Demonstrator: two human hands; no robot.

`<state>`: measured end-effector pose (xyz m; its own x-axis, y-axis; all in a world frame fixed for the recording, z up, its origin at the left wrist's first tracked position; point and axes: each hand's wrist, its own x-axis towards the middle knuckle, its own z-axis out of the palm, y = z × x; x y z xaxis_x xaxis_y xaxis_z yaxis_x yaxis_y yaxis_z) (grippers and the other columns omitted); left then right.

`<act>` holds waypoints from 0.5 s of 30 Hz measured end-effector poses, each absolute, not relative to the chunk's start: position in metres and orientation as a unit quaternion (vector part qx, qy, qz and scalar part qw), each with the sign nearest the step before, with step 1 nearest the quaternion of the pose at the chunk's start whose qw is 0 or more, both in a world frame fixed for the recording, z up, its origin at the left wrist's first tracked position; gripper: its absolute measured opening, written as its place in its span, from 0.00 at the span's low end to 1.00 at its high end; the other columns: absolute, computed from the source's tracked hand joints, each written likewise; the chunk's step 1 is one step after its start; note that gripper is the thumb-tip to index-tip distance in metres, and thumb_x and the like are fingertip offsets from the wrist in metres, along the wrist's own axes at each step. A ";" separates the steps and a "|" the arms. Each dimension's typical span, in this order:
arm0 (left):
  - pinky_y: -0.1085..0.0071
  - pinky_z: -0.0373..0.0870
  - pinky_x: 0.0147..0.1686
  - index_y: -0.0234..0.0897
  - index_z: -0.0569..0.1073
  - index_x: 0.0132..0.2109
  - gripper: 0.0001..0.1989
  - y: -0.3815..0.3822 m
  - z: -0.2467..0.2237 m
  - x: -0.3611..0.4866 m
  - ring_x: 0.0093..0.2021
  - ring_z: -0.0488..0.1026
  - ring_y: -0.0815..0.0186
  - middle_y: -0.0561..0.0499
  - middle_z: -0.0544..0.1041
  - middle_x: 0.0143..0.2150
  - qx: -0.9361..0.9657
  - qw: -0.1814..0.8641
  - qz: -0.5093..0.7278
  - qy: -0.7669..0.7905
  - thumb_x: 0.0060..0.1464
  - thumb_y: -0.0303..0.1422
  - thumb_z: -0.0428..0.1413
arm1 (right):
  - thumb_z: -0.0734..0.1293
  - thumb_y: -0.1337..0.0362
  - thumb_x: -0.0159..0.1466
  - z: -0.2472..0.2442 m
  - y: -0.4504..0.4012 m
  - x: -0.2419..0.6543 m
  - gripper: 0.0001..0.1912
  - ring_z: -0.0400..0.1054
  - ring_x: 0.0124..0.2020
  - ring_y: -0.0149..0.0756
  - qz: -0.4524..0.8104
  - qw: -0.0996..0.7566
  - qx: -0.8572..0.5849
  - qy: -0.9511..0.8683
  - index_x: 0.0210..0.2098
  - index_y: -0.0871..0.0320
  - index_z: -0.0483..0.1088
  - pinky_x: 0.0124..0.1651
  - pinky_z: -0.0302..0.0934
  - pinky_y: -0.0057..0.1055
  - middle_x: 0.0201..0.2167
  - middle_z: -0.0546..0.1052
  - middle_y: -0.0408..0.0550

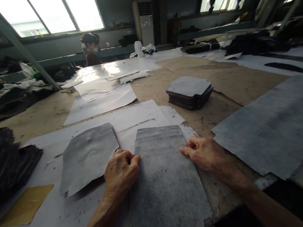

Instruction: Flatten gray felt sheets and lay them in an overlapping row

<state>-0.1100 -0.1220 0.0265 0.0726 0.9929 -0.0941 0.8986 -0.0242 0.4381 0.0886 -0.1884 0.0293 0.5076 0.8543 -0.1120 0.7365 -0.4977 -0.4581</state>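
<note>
Both hands curl loosely against a grey felt stack lying flat at the table's near edge: the left hand pinches its left edge, the right hand its right edge. Just left of the stack lies a single grey piece; beyond it, a dark pile; right of it, a large grey sheet.

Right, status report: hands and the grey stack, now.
Left hand and right hand curled on opposite edges of the grey fabric stack. Stack flat on paper-covered table. Loose grey piece lies left, apart.
</note>
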 end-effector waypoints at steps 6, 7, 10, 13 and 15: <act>0.68 0.57 0.30 0.39 0.69 0.22 0.14 -0.119 0.025 -0.113 0.33 0.68 0.62 0.51 0.72 0.34 0.712 0.201 0.112 0.663 0.48 0.40 0.48 | 0.62 0.65 0.55 0.033 -0.189 0.089 0.14 0.55 0.20 0.28 0.174 0.186 -0.842 -0.476 0.16 0.58 0.56 0.25 0.42 0.28 0.16 0.62 0.40; 0.68 0.58 0.30 0.39 0.70 0.22 0.14 -0.119 0.025 -0.113 0.33 0.68 0.62 0.51 0.72 0.34 0.712 0.202 0.111 0.663 0.49 0.40 0.48 | 0.62 0.66 0.54 0.033 -0.188 0.089 0.13 0.55 0.21 0.28 0.172 0.184 -0.844 -0.474 0.16 0.58 0.56 0.25 0.42 0.28 0.16 0.62 0.40; 0.68 0.58 0.30 0.39 0.69 0.21 0.15 -0.119 0.025 -0.112 0.33 0.68 0.62 0.51 0.72 0.34 0.712 0.200 0.113 0.663 0.49 0.40 0.47 | 0.62 0.67 0.53 0.034 -0.187 0.089 0.12 0.55 0.21 0.29 0.177 0.182 -0.844 -0.471 0.16 0.58 0.56 0.25 0.42 0.29 0.16 0.63 0.41; 0.68 0.58 0.30 0.39 0.69 0.21 0.15 -0.119 0.025 -0.111 0.33 0.68 0.62 0.51 0.72 0.34 0.712 0.198 0.110 0.665 0.49 0.40 0.47 | 0.62 0.68 0.52 0.035 -0.185 0.089 0.12 0.55 0.21 0.29 0.187 0.184 -0.842 -0.472 0.15 0.58 0.56 0.25 0.42 0.29 0.16 0.63 0.41; 0.68 0.58 0.30 0.39 0.70 0.22 0.15 -0.119 0.026 -0.110 0.33 0.68 0.62 0.51 0.72 0.34 0.711 0.196 0.105 0.667 0.49 0.40 0.47 | 0.62 0.69 0.52 0.036 -0.184 0.088 0.12 0.55 0.21 0.29 0.194 0.184 -0.841 -0.470 0.15 0.58 0.56 0.25 0.42 0.29 0.16 0.62 0.41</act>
<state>-0.1100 -0.1194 0.0260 0.0892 0.9897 -0.1122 0.9072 -0.0343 0.4192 0.0884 -0.1840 0.0363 0.4823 0.8623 -0.1543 0.7194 -0.4904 -0.4920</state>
